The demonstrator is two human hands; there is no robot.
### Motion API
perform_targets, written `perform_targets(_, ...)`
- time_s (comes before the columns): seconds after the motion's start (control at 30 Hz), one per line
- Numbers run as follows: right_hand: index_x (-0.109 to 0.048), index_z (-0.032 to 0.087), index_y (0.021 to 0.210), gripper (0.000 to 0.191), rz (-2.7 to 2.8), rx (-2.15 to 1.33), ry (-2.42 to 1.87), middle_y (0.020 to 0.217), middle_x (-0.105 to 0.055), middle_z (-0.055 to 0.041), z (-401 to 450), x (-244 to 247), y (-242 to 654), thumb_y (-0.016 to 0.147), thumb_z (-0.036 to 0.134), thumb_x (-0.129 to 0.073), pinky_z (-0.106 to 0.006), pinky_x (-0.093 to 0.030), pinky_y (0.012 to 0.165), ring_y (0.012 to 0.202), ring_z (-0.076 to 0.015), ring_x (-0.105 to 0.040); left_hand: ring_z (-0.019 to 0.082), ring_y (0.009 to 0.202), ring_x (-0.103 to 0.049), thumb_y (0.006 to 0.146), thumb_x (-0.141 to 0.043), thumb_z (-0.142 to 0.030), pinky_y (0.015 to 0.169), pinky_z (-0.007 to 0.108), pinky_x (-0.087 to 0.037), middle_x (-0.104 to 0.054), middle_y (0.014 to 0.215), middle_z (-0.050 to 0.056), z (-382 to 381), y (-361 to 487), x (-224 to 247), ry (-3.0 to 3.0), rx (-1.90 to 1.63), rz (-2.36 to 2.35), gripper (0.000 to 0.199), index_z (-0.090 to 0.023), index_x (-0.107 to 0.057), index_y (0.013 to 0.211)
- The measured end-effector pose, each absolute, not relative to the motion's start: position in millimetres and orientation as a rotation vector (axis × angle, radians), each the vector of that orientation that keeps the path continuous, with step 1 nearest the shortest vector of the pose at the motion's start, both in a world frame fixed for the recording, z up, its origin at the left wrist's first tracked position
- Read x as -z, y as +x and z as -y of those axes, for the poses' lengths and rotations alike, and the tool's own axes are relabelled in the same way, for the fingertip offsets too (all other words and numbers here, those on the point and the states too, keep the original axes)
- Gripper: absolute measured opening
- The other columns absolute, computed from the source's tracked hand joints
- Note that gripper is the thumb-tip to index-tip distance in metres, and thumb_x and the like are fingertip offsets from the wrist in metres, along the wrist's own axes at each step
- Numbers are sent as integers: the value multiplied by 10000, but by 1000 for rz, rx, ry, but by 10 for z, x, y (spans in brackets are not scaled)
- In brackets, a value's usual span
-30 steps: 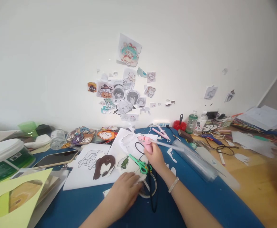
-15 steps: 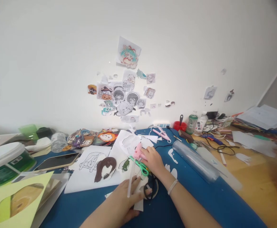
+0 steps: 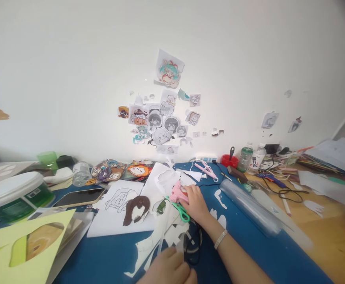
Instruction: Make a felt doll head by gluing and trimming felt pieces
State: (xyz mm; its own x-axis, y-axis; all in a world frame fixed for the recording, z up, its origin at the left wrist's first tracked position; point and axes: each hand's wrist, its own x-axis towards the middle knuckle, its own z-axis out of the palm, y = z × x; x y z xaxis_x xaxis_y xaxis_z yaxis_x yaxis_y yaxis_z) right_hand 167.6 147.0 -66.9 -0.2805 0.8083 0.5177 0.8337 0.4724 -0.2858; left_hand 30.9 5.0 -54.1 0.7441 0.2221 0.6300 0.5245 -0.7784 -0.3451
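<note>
My right hand, with a bracelet on the wrist, is closed round a pink glue gun. Green-handled scissors lie against the glue gun's underside. My left hand is at the bottom edge with its fingers curled; whether it holds anything is hidden. A long translucent glue stick runs from the glue gun down to my left hand. White paper scraps lie around it. Left of the glue gun, a brown hair-shaped cutout rests on a sheet with a line drawing.
A phone and a white-lidded green tub are at left, above a yellow sheet. A clear plastic roll lies at right. Behind stand a red bowl and bottles. Drawings hang on the wall.
My left hand has moved down toward the bottom edge and its fingers have curled, uncovering paper scraps. My right hand still grips the glue gun. The whole view has shifted slightly.
</note>
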Motion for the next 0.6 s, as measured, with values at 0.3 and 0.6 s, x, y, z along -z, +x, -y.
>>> perform_targets(0.3, -588, 144, 1025, 267, 2144, 32, -1337, 944, -575, -101, -1507, 731, 1693, 803, 289, -552, -343, -393, 775, 896, -251, -476, 188, 696, -596, 883, -324, -297, 641, 296, -440, -663, 719, 50, -409, -527, 6, -2047, 988, 1823, 315, -209, -603, 767)
perform_targets(0.6, -609, 168, 1017, 246, 2186, 45, -1342, 928, -571, -90, -1492, 711, 1689, 801, 267, -544, -321, -379, 777, 885, -240, -471, 250, 870, -572, 834, -413, -242, 782, 369, -433, -647, 881, 109, -837, -971, 208, -2088, 802, 1933, 239, -155, -636, 844)
